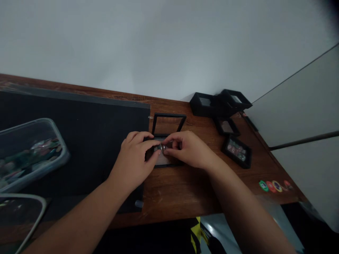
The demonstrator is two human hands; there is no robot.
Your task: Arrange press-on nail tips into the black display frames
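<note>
My left hand and my right hand meet over an open black frame case on the wooden table. Both hands pinch a small shiny item between their fingertips, just above the case's clear lower half. The item is too small to name. The case's lid stands open behind my fingers.
A black mat covers the table's left part. A clear plastic bin of coloured pieces sits at the left, another container below it. Several black frame cases lie at the right, one holding small items. Coloured round chips lie near the right edge.
</note>
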